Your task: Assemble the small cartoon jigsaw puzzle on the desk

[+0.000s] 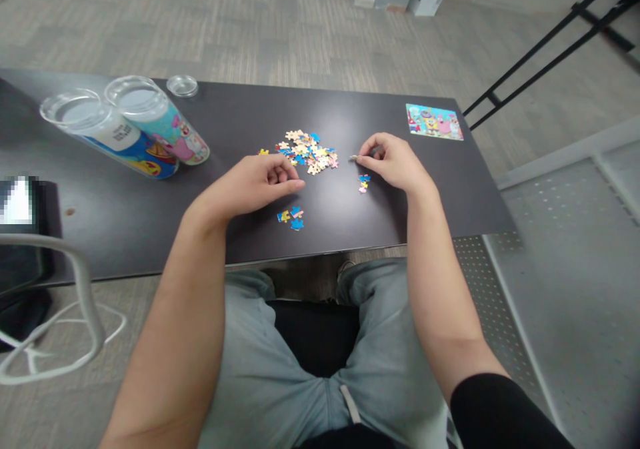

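Note:
My right hand [390,160] pinches a small jigsaw piece [353,158] between thumb and fingertips, just above the dark table [345,225]. Below that hand lie a few pieces [364,182] in blue, yellow and pink, close together. My left hand [263,181] rests at the near left edge of a jigsaw pile [303,150]; its fingers curl loosely, the thumb stands apart, and nothing shows between them. Many pieces in the pile lie pale side up, others show blue, yellow or pink. Nearer to me is a small group of pieces [295,217], mostly blue and yellow.
Two clear printed canisters, one with a blue front [135,152] and one with a pink figure [183,135], stand at the left. Behind them lies a clear lid [183,86]. A colourful picture card [435,122] lies far right. A white cable [85,302] hangs at the left.

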`<state>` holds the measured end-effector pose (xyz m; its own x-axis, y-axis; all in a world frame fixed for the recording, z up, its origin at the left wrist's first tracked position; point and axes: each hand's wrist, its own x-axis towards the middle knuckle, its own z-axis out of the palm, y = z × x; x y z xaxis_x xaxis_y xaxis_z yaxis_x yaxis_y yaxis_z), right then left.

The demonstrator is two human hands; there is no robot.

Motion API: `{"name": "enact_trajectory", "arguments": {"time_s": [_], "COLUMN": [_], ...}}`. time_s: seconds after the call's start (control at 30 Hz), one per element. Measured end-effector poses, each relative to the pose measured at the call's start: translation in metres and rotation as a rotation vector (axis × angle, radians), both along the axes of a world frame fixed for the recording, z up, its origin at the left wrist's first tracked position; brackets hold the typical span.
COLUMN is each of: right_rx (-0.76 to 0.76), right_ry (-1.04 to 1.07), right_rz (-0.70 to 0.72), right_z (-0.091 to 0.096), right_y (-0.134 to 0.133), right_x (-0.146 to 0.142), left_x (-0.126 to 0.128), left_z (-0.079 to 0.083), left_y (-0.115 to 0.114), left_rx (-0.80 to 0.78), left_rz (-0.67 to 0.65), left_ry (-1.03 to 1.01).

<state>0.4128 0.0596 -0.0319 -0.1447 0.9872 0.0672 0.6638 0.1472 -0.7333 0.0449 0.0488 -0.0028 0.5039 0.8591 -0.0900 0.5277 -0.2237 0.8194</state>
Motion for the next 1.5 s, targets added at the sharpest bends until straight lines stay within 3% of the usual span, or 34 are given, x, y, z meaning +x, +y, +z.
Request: {"name": "enact_trajectory", "arguments": {"time_s": [0.13, 0.3, 0.43, 0.53, 0.67, 0.87, 1.17, 1.33, 1.5], "right_rx": [-0.016, 0.029, 0.047, -0.009, -0.051, 0.004, 0.037, 0.048, 0.027], "right_ry": [0.012, -0.032, -0.042, -0.031, -0.004, 0.008, -0.038, -0.026, 0.021], "right_rz": [0.073, -0.036, -0.015, -0.011, -0.045, 0.007, 0.064, 0.124, 0.174], "right_z": [0.007, 0.004, -0.004, -0.005, 0.002, 0.009, 0.016, 0.019, 0.021], "right_y": [-0.008, -0.007, -0.001, -0.001, -0.008, -0.011, -0.014, -0.015, -0.021], "right_x": [0.017, 0.010, 0.002, 0.013, 0.024, 0.002, -0.027, -0.034, -0.046], "left_x": [0.002, 0.020, 0.040, 0.045, 0.032, 0.011, 0.014, 0.002, -0.013], "left_z": [-0.009, -0.022, -0.021, -0.020, -0.026, -0.032, -0.008, -0.001, -0.003], "left_y": [0.001, 0.002, 0.000, 0.001, 0.007, 0.012, -0.003, -0.004, -0.002], "left_rx": [0.085, 0.231, 0.259, 0.253, 0.249, 0.259, 0.119, 0.047, 0.157], "left_rz": [0.082, 0.181, 0.280, 0.279, 0.196, 0.111, 0.055, -0.029, 0.134], "left_ry": [0.006, 0.117, 0.223, 0.255, 0.205, 0.158, 0.021, 0.022, 0.003]}}
